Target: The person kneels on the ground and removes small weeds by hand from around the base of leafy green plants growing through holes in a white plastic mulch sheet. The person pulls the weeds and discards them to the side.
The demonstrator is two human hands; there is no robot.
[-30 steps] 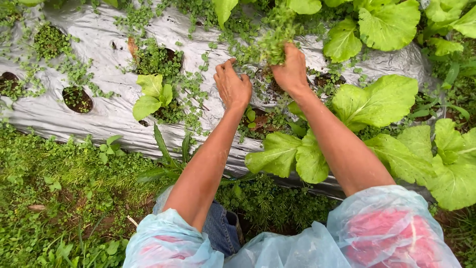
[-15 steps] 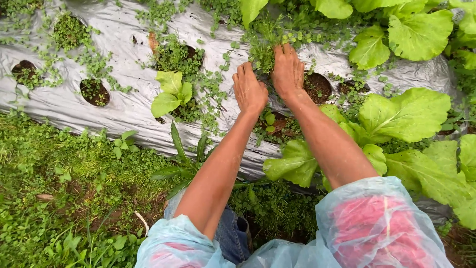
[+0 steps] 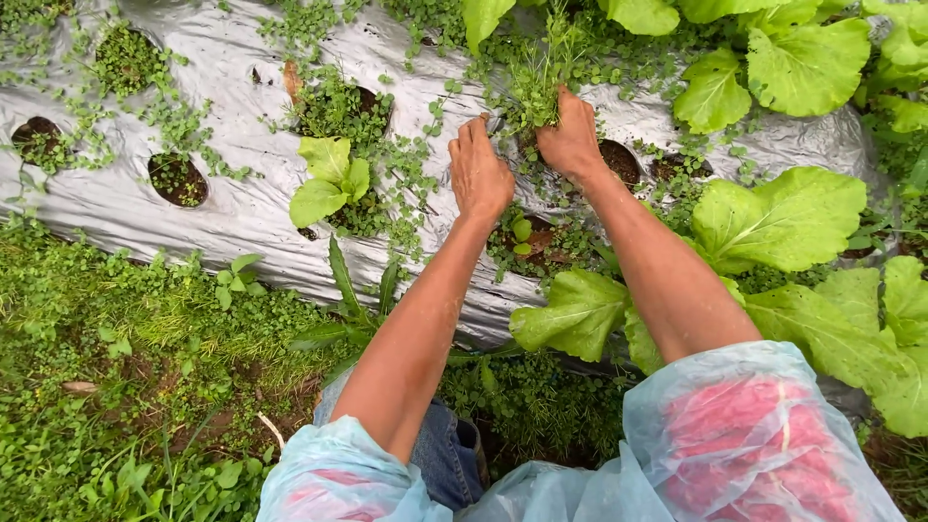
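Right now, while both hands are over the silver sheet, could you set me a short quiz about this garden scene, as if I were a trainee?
1. True or false: the right hand is closed around a clump of weeds.
2. What covers the planting bed? A) straw B) silver plastic sheet C) wooden boards
3. Fill in: the left hand rests flat, holding ____.

Key:
1. True; its fingers wrap the base of the stems.
2. B; round planting holes are cut in it.
3. Nothing; it lies palm down beside the clump, on the sheet and the small creeping weeds.
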